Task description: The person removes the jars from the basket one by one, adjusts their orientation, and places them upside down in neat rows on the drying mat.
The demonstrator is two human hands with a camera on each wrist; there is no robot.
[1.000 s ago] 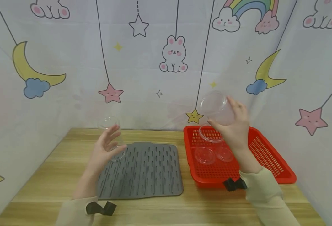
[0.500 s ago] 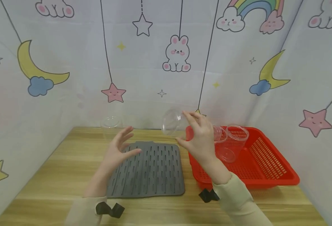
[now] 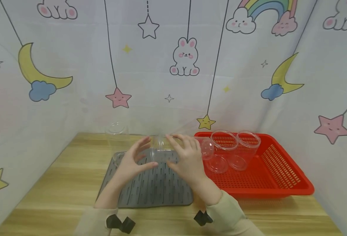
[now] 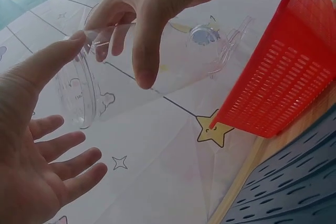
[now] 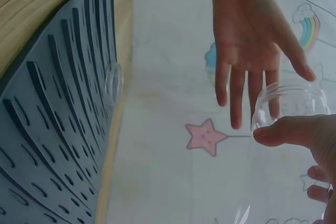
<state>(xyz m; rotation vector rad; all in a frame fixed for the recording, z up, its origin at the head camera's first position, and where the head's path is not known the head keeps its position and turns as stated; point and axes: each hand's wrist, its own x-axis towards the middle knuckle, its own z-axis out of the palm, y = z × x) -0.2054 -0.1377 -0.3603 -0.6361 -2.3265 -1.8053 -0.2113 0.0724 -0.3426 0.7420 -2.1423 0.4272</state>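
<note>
My right hand [image 3: 189,161] grips a clear plastic cup [image 3: 161,147], held sideways above the grey slotted mat [image 3: 158,183]. Facing it from the other side is my left hand [image 3: 131,164], fingers spread around the cup's left end. In the left wrist view, the left thumb lies right at that end of the cup [image 4: 86,85], while the other fingers [image 4: 81,182] stand apart from it. The right thumb crosses the cup's wall in the right wrist view. Another clear cup [image 3: 115,139] stands upright at the mat's back left corner, partly behind the left hand.
To the right, a red plastic basket [image 3: 297,186] holds two upright clear cups, a left one [image 3: 220,152] and a right one [image 3: 247,149]. The mat lies on a wooden table [image 3: 43,183]. A white curtain [image 3: 155,82] with cartoon prints hangs close behind.
My right hand has carried the cup leftward and down from above the basket to over the mat. My left hand has moved right, away from the standing cup, to the held cup's end.
</note>
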